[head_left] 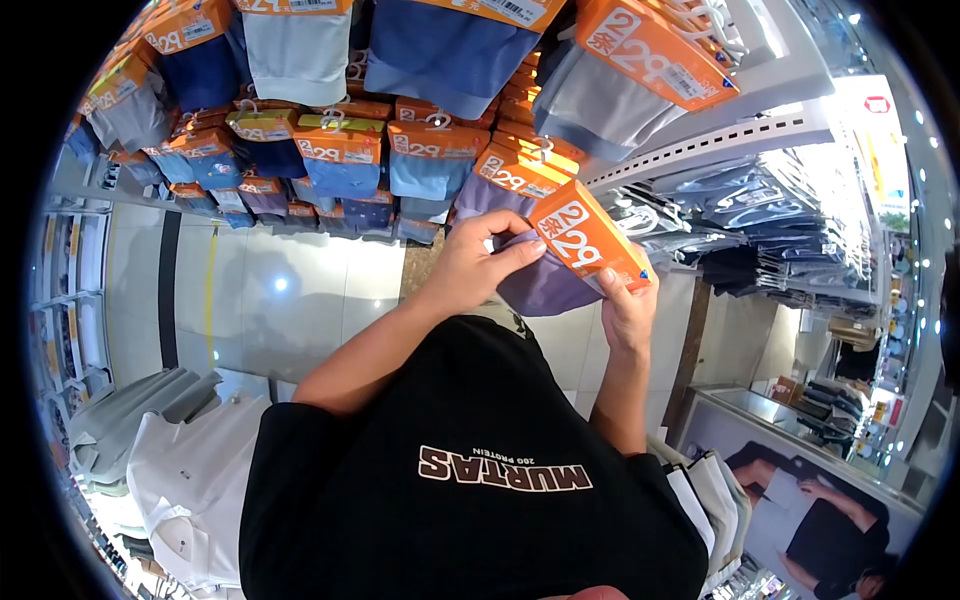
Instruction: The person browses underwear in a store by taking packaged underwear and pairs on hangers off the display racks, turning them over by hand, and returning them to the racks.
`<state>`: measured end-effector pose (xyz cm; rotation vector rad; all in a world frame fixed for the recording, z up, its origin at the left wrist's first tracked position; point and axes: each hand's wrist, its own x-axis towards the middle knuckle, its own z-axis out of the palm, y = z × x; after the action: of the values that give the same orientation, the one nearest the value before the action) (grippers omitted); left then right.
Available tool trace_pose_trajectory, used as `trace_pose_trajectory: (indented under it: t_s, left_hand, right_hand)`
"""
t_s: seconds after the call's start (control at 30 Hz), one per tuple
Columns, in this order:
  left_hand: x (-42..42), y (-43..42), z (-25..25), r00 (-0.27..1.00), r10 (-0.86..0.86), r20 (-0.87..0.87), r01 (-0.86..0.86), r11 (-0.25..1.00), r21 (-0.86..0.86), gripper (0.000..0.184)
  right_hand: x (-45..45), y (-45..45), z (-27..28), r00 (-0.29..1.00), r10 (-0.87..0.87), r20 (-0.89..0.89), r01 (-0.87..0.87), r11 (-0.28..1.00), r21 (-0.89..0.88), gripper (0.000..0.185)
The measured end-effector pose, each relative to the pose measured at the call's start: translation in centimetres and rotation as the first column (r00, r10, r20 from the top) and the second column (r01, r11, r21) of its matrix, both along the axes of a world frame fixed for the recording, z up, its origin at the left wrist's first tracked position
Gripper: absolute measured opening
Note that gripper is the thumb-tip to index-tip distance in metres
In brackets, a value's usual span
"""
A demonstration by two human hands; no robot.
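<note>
Folded garment packs [440, 60] spread in tiers across the top of the frame, hung by pale hooks [545, 150], their orange headers [340, 148] turned outward, apparently so the "29" reads from the aisle. At the lower middle, a black T-shirt [470, 410] lettered "MURTAS" clothes the person facing the display. Dark hanging clothes [745, 272] crowd the right side, packed close as if to save room, while a white polo shirt [195, 490] shows its collar at lower left. Just right of center, a purple garment [548, 287] is held up in front of the body, partly covered by an orange card [578, 243]. The left hand [472, 268] has its fingers narrowed on the cloth's upper edge in a pinch, seemingly to keep it drawn out; the right hand [630, 315] grips the card's lower right corner, thumb on the printed face, seemingly to steady it. From here, I cannot tell whether card and cloth are fastened together.
</note>
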<state>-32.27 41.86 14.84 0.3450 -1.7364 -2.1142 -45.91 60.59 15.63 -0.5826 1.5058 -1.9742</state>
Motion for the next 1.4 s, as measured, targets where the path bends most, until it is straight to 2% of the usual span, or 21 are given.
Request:
trace_pose_trajectory:
  t_s: [0.1, 0.13, 0.27, 0.4, 0.5, 0.53, 0.63, 0.67, 0.77, 0.87, 0.97, 1.0, 1.1, 1.2, 1.3, 1.4]
  left_hand:
    - [0.4, -0.6, -0.4, 0.996, 0.074, 0.05, -0.061, 0.972, -0.228, 0.017]
    - [0.6, -0.4, 0.2, 0.989, 0.128, 0.07, -0.104, 0.954, -0.28, 0.016]
    - [0.9, 0.4, 0.7, 0.938, 0.297, -0.18, -0.347, 0.798, -0.493, 0.015]
    - [1.3, 0.2, 0.7, 0.981, 0.15, -0.124, -0.194, 0.789, -0.582, 0.016]
    - [1.0, 0.0, 0.5, 0.99, 0.119, -0.079, -0.143, 0.801, -0.582, 0.018]
    - [1.1, -0.4, 0.1, 0.996, 0.091, -0.006, -0.076, 0.801, -0.594, 0.023]
    - [1.5, -0.7, 0.2, 0.994, 0.078, 0.073, -0.008, 0.733, -0.68, 0.03]
    - [1.7, -0.7, 0.3, 0.991, 0.035, 0.13, 0.06, 0.748, -0.661, 0.034]
    - [1.9, -0.5, 0.1, 0.988, -0.017, 0.156, 0.111, 0.776, -0.621, 0.033]
    - [1.7, -0.9, -0.3, 0.987, -0.125, 0.1, 0.158, 0.86, -0.485, 0.027]
    - [1.9, -1.4, 0.3, 0.962, -0.236, 0.134, 0.271, 0.854, -0.445, 0.023]
    - [1.9, -1.3, 0.3, 0.979, -0.192, 0.07, 0.202, 0.855, -0.478, 0.021]
    - [2.2, -1.0, -0.1, 0.978, -0.16, 0.135, 0.195, 0.93, -0.312, 0.02]
    - [2.3, -0.9, -0.1, 0.955, -0.21, 0.211, 0.241, 0.961, -0.134, 0.02]
    - [2.0, -0.8, 0.1, 0.95, -0.156, 0.271, 0.216, 0.954, -0.209, 0.021]
    - [1.7, -0.5, -0.9, 0.996, -0.045, 0.075, 0.075, 0.884, -0.462, 0.023]
  right_hand:
    - [0.5, -0.2, 0.2, 1.0, 0.025, -0.007, -0.024, 0.998, 0.054, 0.041]
    - [0.6, 0.1, -0.3, 0.999, 0.035, 0.04, -0.036, 0.998, 0.045, 0.039]
    - [0.4, 0.5, -0.3, 0.975, 0.221, 0.031, -0.223, 0.968, 0.115, 0.043]
    - [1.1, 0.3, 0.6, 0.939, 0.295, 0.179, -0.329, 0.922, 0.205, 0.054]
    - [1.6, 0.1, -0.6, 0.945, 0.295, 0.138, -0.323, 0.905, 0.275, 0.056]
    - [1.7, -0.2, -0.8, 0.947, 0.303, 0.105, -0.32, 0.915, 0.245, 0.056]
    - [1.9, 0.0, -1.2, 0.958, 0.275, 0.085, -0.287, 0.923, 0.256, 0.056]
    - [2.0, 0.1, -1.2, 0.955, 0.279, 0.098, -0.295, 0.921, 0.252, 0.057]
    - [1.8, 0.4, -0.8, 0.944, 0.313, 0.109, -0.331, 0.906, 0.266, 0.058]
    - [1.4, 0.8, -0.6, 0.924, 0.373, 0.085, -0.38, 0.87, 0.314, 0.06]
    - [1.3, 0.9, -0.3, 0.918, 0.386, 0.092, -0.395, 0.861, 0.321, 0.06]
    - [1.3, 0.9, -0.3, 0.919, 0.382, 0.1, -0.393, 0.861, 0.324, 0.059]
    - [1.4, 0.5, -0.4, 0.92, 0.384, 0.083, -0.39, 0.866, 0.312, 0.058]
    - [1.4, 0.4, 0.0, 0.922, 0.382, 0.066, -0.381, 0.863, 0.332, 0.057]
    - [1.2, 0.6, -0.5, 0.928, 0.367, 0.069, -0.368, 0.871, 0.325, 0.056]
    - [1.0, 0.8, -0.5, 0.927, 0.366, 0.079, -0.37, 0.866, 0.336, 0.056]
